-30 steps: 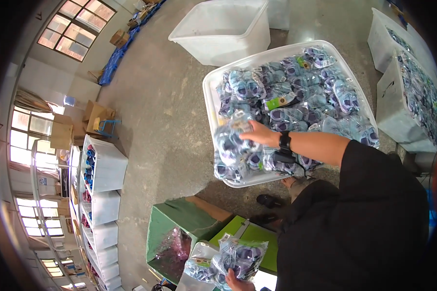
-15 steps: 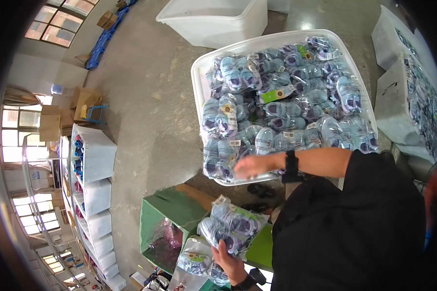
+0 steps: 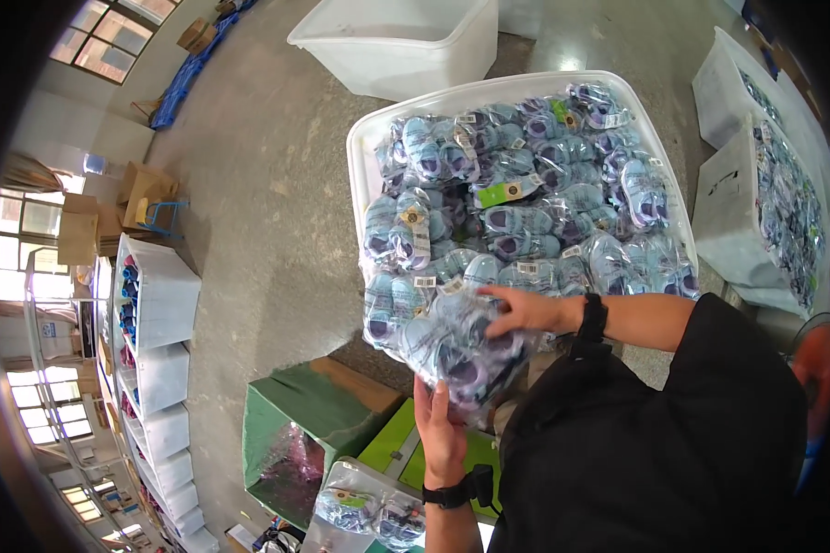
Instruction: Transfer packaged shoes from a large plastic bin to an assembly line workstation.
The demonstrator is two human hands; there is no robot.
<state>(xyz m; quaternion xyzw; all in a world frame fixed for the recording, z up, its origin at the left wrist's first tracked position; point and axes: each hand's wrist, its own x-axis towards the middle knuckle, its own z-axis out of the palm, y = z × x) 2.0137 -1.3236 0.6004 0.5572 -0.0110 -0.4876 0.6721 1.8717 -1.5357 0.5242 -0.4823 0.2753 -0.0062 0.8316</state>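
On a concrete workshop floor [image 3: 249, 184], we stand over a white bin [image 3: 360, 157] heaped with bagged blue baby shoes. Our left hand [image 3: 440, 431] cradles one bagged pair [image 3: 461, 355] from beneath, fingers spread; our right hand [image 3: 526, 311] presses flat on top. Supporting both faces seems wise, as the slick bag could slip.

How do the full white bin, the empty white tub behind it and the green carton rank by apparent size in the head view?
1. Full white bin.
2. Empty white tub, partly cut off, so unsure.
3. Green carton, nearer the camera and partly hidden.
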